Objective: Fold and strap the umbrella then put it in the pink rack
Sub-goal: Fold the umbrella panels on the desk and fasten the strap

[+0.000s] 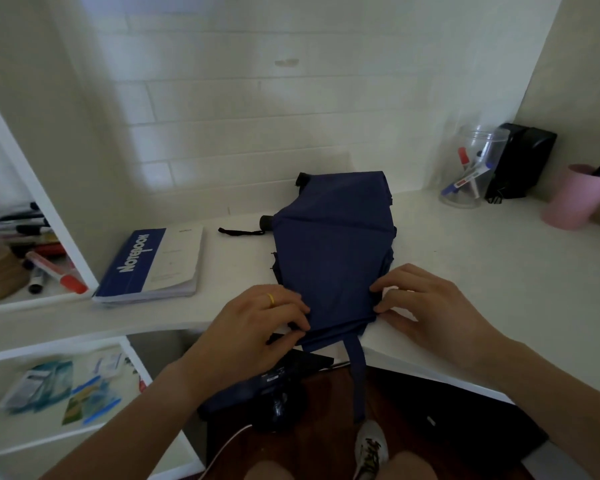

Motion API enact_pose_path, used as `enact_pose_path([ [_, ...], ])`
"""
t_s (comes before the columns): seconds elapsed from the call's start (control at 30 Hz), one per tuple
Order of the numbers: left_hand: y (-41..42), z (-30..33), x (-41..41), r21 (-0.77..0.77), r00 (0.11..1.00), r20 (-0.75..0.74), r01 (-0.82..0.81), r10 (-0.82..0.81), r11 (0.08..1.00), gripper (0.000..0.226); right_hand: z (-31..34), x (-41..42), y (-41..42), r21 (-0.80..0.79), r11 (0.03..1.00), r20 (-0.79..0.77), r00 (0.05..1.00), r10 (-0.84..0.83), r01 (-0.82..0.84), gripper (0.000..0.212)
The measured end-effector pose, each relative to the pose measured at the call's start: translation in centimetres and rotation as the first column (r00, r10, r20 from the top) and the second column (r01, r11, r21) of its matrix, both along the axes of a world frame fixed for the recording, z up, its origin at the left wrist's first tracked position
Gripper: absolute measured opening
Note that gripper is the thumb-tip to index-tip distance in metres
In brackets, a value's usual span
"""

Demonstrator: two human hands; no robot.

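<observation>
The navy umbrella [333, 251] lies collapsed on a white desk [465, 258], its fabric spread flat and its near end at the desk's front edge. The black handle [266, 222] points left, with a black wrist cord [239, 232] trailing from it across the desk. A navy strap [356, 375] hangs from the near end, down past the desk edge. The left hand [257, 327] grips the near left corner of the fabric, fingers curled and pinching the folds; a gold ring [271, 299] sits on one finger. The right hand [426, 306] pinches the near right corner, fingertips drawn together on the cloth. A blue and white notebook [156, 265] rests left of the umbrella. The pink rack [572, 199], a pink cup holding dark pens, stands at the far right of the desk, well apart from the umbrella. Beside it are a clear jar [471, 168] of markers and a black box [520, 161]. The wall behind is white tile. White shelves [66, 237] on the left carry markers. Below the desk, the floor is dark wood.
</observation>
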State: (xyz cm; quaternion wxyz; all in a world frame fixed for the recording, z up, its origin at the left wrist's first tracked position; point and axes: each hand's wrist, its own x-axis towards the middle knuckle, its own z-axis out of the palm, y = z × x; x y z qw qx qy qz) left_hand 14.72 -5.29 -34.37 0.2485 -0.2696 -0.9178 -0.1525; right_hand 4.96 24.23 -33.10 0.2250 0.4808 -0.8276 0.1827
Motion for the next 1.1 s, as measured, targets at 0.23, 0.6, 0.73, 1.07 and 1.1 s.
enact_pose_path([
  [0.23,0.8,3.2,-2.2,0.076,0.966,0.25,-0.09,0.068,0.993,0.033,0.4,-0.4,0.0,0.093,0.995,0.085,0.996,0.016,-0.024,0.024],
  [0.6,-0.5,1.2,-5.1,-0.326,0.989,0.143,0.079,-0.033,0.942,0.032,2.5,-1.4,-2.6,-0.002,0.999,0.218,0.975,-0.033,0.035,0.026],
  [0.73,-0.9,1.2,-5.0,-0.325,0.962,0.271,0.05,0.043,0.945,0.041,0.7,-2.5,-3.5,0.394,0.919,0.301,0.943,-0.142,0.012,0.056],
  [1.07,-2.1,1.3,-8.5,-0.369,0.857,0.491,0.041,0.158,0.928,0.081,0.2,-5.4,-3.1,0.609,0.792,0.352,0.883,-0.311,0.036,0.084],
  [1.1,-2.2,1.6,-9.0,-0.381,0.848,0.503,0.041,0.17,0.924,0.083,0.5,-5.8,-3.2,0.609,0.793,0.369,0.872,-0.321,0.034,0.083],
])
